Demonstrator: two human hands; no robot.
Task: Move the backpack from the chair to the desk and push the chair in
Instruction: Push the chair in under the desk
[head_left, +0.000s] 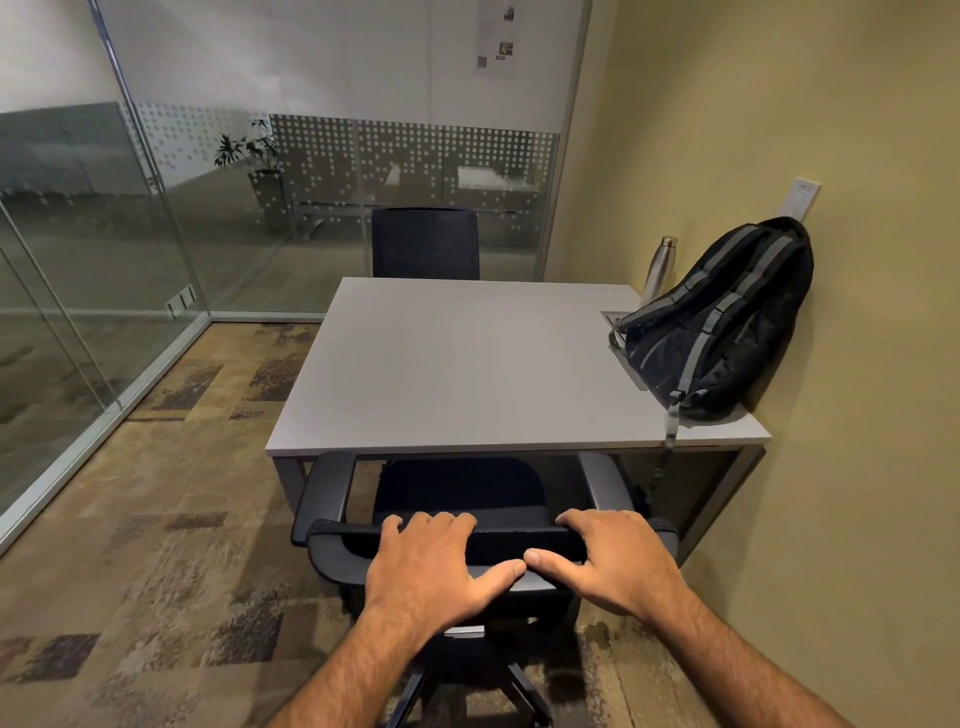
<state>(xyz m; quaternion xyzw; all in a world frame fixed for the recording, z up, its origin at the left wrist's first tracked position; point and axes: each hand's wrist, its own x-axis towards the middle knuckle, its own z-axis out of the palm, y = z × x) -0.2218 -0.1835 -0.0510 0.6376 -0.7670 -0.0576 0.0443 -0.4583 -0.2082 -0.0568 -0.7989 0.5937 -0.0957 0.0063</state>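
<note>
A black backpack (722, 322) with grey stripes stands on the right side of the grey desk (457, 364), leaning against the yellow wall. One of its straps hangs over the desk's front edge. The black office chair (332, 499) is in front of me, its seat partly under the desk and its armrests at the desk's front edge. My left hand (436, 561) and my right hand (608, 556) both grip the top of the chair's backrest, fingers curled over it, thumbs nearly touching.
A steel bottle (658, 267) stands on the desk behind the backpack. A second dark chair (426, 243) sits at the desk's far side. Glass walls (104, 260) enclose the left and back; the yellow wall (857, 364) runs along the right. Patterned carpet covers the floor.
</note>
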